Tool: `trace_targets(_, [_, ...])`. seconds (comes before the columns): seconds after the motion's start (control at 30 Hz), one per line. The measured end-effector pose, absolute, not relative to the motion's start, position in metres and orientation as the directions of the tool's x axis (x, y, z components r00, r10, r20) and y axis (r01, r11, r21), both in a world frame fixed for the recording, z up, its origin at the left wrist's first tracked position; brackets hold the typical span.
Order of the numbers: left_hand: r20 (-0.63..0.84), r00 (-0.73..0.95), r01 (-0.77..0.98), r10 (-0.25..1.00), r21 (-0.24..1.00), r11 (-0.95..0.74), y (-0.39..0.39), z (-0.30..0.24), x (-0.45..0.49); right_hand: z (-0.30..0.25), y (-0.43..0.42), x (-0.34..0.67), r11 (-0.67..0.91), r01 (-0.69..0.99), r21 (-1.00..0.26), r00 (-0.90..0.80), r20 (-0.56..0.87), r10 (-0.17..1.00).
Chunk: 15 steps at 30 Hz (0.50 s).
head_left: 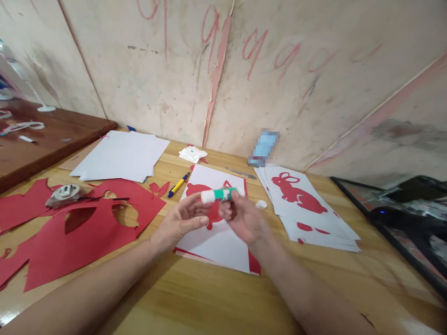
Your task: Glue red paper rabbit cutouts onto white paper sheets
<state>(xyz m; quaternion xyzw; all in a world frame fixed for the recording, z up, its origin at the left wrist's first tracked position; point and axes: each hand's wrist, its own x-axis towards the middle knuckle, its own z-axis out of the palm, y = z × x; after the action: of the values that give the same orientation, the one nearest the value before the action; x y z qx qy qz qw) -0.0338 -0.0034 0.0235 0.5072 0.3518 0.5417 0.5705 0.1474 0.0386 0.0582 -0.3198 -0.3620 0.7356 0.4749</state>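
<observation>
Above a white sheet [218,242] on the wooden table, both my hands meet at a green and white glue stick [220,195]. My right hand [244,218] grips the stick's green body. My left hand [183,218] is curled beside it with fingertips at the stick's white end. A red paper cut-out [213,211] lies on the white sheet under my hands, partly hidden. A small white cap [260,204] rests on the table just right of my right hand.
Red paper scraps [84,232] and a tape roll [64,194] lie at the left. A stack of white sheets [122,156] sits behind them. Sheets with a red rabbit [296,193] lie right. A blue-yellow pen [178,185], a metal tool [240,173] and crumpled paper [193,153] lie near the wall.
</observation>
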Motion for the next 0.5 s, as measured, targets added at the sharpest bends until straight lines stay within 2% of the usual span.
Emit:
trace_targets(0.07, [0.207, 0.210, 0.083, 0.956, 0.970, -0.229, -0.003, 0.017, -0.036, 0.066, 0.056, 0.167, -0.153, -0.455, -0.877, -0.229, -0.051, 0.972])
trace_targets(0.1, [0.263, 0.274, 0.237, 0.925, 0.914, -0.330, -0.003, 0.013, -0.036, 0.068, 0.065, 0.177, -0.100, -0.415, -0.904, -0.193, -0.020, 0.981])
trace_targets(0.17, [0.334, 0.430, 0.432, 0.839, 0.740, -0.516, -0.003, 0.006, -0.035, 0.071, 0.076, 0.193, -0.036, -0.268, -0.963, -0.173, 0.012, 0.985])
trace_targets(0.23, [0.333, 0.544, 0.525, 0.770, 0.580, -0.622, -0.003, 0.000, -0.033, 0.071, 0.081, 0.201, 0.055, -0.052, -0.997, -0.206, 0.064, 0.977])
trace_targets(0.3, [0.304, 0.593, 0.586, 0.746, 0.472, -0.659, -0.002, -0.004, -0.030, 0.069, 0.079, 0.202, 0.191, 0.193, -0.962, -0.299, 0.128, 0.946])
trace_targets(0.4, [0.286, 0.614, 0.625, 0.735, 0.393, -0.675, -0.001, -0.005, -0.028, 0.066, 0.071, 0.196, 0.383, 0.468, -0.797, -0.452, 0.156, 0.878])
trace_targets(0.5, [0.302, 0.632, 0.615, 0.714, 0.364, -0.699, -0.001, -0.005, -0.028, 0.063, 0.067, 0.190, 0.472, 0.614, -0.633, -0.512, 0.136, 0.848])
